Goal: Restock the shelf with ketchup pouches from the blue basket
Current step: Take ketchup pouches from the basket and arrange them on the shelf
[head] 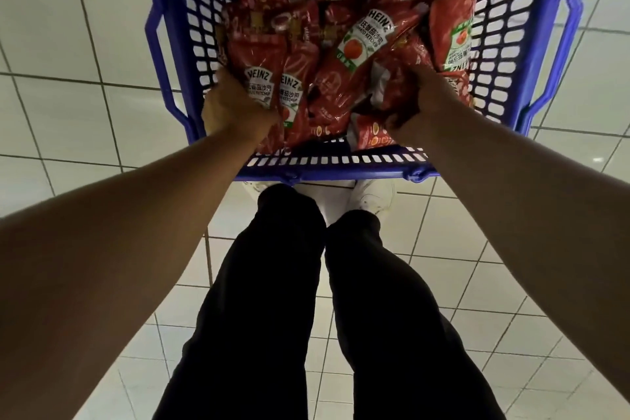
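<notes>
The blue basket [327, 169] stands on the floor in front of my feet, filled with several red ketchup pouches [361, 44]. Both of my arms reach down into its near end. My left hand [235, 106] grips two upright pouches [272, 92] with white labels at the near left. My right hand [426, 95] holds a crumpled red pouch [388, 95] at the near right, its fingers curled into the plastic. The shelf is out of sight.
White floor tiles [68, 44] with dark grout lie all around the basket. My legs in black trousers [286, 283] and white shoes [370, 196] stand just behind the basket's near rim. Blue handles [572, 31] run along both sides of the basket.
</notes>
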Demonstrator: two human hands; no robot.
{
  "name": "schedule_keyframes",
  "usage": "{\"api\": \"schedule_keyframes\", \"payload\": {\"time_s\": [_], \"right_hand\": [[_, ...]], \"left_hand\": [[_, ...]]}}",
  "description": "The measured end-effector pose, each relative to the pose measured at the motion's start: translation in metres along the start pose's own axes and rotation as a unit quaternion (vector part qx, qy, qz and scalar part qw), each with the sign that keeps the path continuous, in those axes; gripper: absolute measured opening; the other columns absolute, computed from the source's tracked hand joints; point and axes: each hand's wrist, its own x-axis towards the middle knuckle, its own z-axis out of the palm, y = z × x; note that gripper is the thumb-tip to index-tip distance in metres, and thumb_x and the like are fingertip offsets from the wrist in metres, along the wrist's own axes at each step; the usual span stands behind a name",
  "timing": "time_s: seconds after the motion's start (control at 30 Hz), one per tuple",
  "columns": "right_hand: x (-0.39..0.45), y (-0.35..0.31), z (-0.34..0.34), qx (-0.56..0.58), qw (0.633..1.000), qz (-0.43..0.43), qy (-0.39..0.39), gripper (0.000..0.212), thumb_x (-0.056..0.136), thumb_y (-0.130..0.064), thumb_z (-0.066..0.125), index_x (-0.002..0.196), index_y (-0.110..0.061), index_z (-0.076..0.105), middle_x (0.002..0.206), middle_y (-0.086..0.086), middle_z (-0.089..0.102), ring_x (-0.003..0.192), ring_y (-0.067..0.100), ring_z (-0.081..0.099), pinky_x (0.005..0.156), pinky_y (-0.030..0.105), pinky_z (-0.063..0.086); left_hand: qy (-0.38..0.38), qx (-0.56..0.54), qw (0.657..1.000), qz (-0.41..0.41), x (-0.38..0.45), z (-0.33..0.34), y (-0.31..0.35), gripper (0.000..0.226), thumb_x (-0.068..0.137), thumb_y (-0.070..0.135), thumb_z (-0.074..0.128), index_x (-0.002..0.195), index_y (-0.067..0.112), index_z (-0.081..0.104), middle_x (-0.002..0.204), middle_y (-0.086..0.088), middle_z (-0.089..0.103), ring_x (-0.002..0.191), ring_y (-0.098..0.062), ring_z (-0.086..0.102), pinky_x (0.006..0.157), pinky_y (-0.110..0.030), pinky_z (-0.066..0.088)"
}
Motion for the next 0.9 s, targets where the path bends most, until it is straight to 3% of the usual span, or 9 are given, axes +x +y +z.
{"api": "schedule_keyframes", "payload": {"time_s": [0.1,0.2,0.3,0.43,0.57,0.73,0.77,0.83,0.9], "right_hand": [[-0.001,0.002,-0.004,0.021,0.999,-0.016,-0.033,0.035,0.083,-0.041,0.073,0.108,-0.017,0.068,0.096,0.005,0.076,0.088,0.023,0.07,0.068,0.03,0.054],[-0.006,0.007,-0.013,0.061,0.994,-0.034,-0.087,0.039,0.087,-0.034,0.069,0.118,-0.011,0.065,0.11,0.014,0.073,0.098,0.031,0.07,0.079,0.041,0.058],[-0.014,0.015,-0.026,0.096,0.982,-0.05,-0.156,0.039,0.091,-0.029,0.063,0.123,-0.007,0.064,0.111,0.015,0.073,0.101,0.031,0.069,0.094,0.046,0.055],[-0.032,0.026,-0.04,0.079,0.97,-0.044,-0.225,0.046,0.094,-0.018,0.063,0.135,-0.002,0.048,0.113,0.019,0.072,0.099,0.034,0.072,0.084,0.047,0.059],[-0.075,0.041,-0.047,0.017,0.976,-0.063,-0.208,0.062,0.086,-0.004,0.071,0.14,-0.002,0.04,0.119,0.023,0.07,0.105,0.04,0.07,0.097,0.057,0.052],[-0.172,0.046,-0.054,-0.074,0.96,-0.152,-0.225,0.056,0.072,-0.004,0.084,0.123,-0.004,0.06,0.119,0.022,0.07,0.105,0.042,0.07,0.091,0.067,0.051],[-0.197,0.043,-0.055,-0.096,0.952,-0.183,-0.227,0.054,0.07,-0.005,0.086,0.119,-0.006,0.063,0.115,0.019,0.072,0.104,0.04,0.07,0.089,0.065,0.053],[-0.249,0.03,-0.058,-0.116,0.931,-0.246,-0.244,0.05,0.068,-0.003,0.086,0.114,-0.009,0.067,0.106,0.013,0.076,0.098,0.033,0.074,0.078,0.05,0.061],[-0.305,0.017,-0.064,-0.129,0.901,-0.311,-0.273,0.04,0.068,0.0,0.084,0.104,-0.014,0.073,0.101,0.011,0.077,0.094,0.03,0.074,0.08,0.046,0.061]], "left_hand": [[-0.077,-0.012,0.997,-0.023,0.002,0.004,-0.003,0.081,0.059,0.046,0.092,0.128,0.018,0.061,0.124,-0.004,0.069,0.113,-0.026,0.065,0.093,-0.039,0.056],[-0.115,-0.113,0.986,-0.051,0.004,0.005,-0.011,0.073,0.063,0.031,0.093,0.129,0.022,0.062,0.121,0.002,0.07,0.11,-0.021,0.066,0.095,-0.039,0.056],[-0.15,-0.194,0.968,-0.052,0.002,0.001,-0.019,0.065,0.069,0.018,0.09,0.126,0.025,0.06,0.105,0.013,0.07,0.102,-0.014,0.068,0.085,-0.031,0.055],[-0.181,-0.286,0.937,-0.091,-0.009,-0.017,-0.016,0.066,0.062,0.007,0.091,0.118,0.026,0.063,0.104,0.006,0.074,0.096,-0.018,0.073,0.084,-0.039,0.06],[-0.205,-0.312,0.923,-0.094,-0.044,-0.055,0.003,0.075,0.055,0.01,0.095,0.123,0.022,0.065,0.109,0.0,0.075,0.098,-0.022,0.073,0.089,-0.045,0.059],[-0.259,-0.363,0.895,0.01,-0.117,-0.135,0.045,0.063,0.059,0.006,0.09,0.118,0.019,0.071,0.108,-0.002,0.077,0.101,-0.022,0.074,0.095,-0.048,0.057],[-0.252,-0.371,0.893,0.03,-0.134,-0.156,0.054,0.066,0.057,0.008,0.089,0.12,0.018,0.07,0.108,-0.001,0.077,0.102,-0.022,0.073,0.095,-0.046,0.056],[-0.231,-0.398,0.886,0.056,-0.165,-0.198,0.073,0.067,0.056,0.008,0.087,0.12,0.016,0.069,0.108,-0.003,0.077,0.103,-0.024,0.073,0.096,-0.047,0.056],[-0.21,-0.426,0.877,0.073,-0.2,-0.242,0.089,0.063,0.056,0.005,0.084,0.116,0.016,0.07,0.108,-0.007,0.077,0.104,-0.029,0.073,0.098,-0.053,0.054]]}}
